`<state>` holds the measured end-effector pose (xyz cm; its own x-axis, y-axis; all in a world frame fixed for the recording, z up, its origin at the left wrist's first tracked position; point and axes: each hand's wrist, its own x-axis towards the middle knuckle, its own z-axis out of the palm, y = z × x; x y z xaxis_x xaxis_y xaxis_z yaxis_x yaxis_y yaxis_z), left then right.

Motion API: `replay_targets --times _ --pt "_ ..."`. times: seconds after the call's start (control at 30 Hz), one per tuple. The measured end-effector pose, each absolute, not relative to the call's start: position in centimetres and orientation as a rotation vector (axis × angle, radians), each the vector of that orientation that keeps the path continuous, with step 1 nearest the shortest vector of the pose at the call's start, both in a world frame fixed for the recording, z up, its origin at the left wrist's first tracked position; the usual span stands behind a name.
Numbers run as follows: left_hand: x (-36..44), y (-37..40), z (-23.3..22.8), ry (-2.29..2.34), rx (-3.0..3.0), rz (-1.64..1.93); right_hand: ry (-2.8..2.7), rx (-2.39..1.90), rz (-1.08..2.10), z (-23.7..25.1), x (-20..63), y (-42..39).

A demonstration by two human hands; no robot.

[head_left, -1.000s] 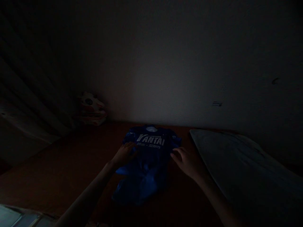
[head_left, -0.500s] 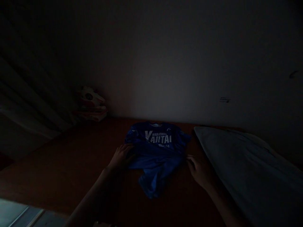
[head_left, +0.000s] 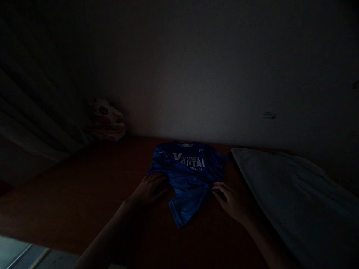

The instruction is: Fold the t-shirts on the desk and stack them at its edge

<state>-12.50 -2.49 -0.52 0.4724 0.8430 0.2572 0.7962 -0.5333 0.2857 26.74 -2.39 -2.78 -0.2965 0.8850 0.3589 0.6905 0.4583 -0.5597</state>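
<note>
A blue T-shirt [head_left: 186, 183] with white "MARATHON YANTAI" lettering lies on the reddish-brown surface, its collar toward the wall. Its lower part is folded and creased, and one corner sticks out toward me. At the shirt's left edge rests my left hand [head_left: 148, 190], fingers stretched over the cloth and thumb apart. On the opposite side, my right hand [head_left: 231, 201] pinches the fabric at the right edge between thumb and fingers. The room is dark, so fine detail at the fingertips is hard to make out.
A grey-blue cloth-covered item [head_left: 286, 186], like a pillow, lies at the right. At the back left, a white and red toy-like object [head_left: 105, 112] sits on a stack of what look like books [head_left: 112, 132]. A curtain [head_left: 30, 108] hangs at left; a pale wall [head_left: 193, 86] stands behind.
My right hand has moved left and taken the shirt's right edge. My left hand has shifted slightly right. The shirt's lower part is drawn in, and its loose corner sits slightly farther from me.
</note>
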Motion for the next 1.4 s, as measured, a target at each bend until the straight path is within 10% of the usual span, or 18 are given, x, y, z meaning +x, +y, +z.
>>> replay_targets --times 0.23,0.63,1.0,1.4 --pt "-11.0 0.9 -0.8 1.776 2.582 0.688 -2.132 -1.268 0.272 -2.0 25.8 1.1" --pt "-5.9 -1.9 1.4 0.787 2.663 0.459 -2.033 -1.199 0.668 -2.0 21.7 -0.8" --pt "-2.4 -1.3 -1.6 1.401 2.355 0.76 -1.859 -1.116 0.95 -0.7 20.2 -1.8" --pt "-6.2 -2.6 1.4 1.579 1.782 1.283 -1.317 -1.614 0.435 0.6 25.1 -0.6"
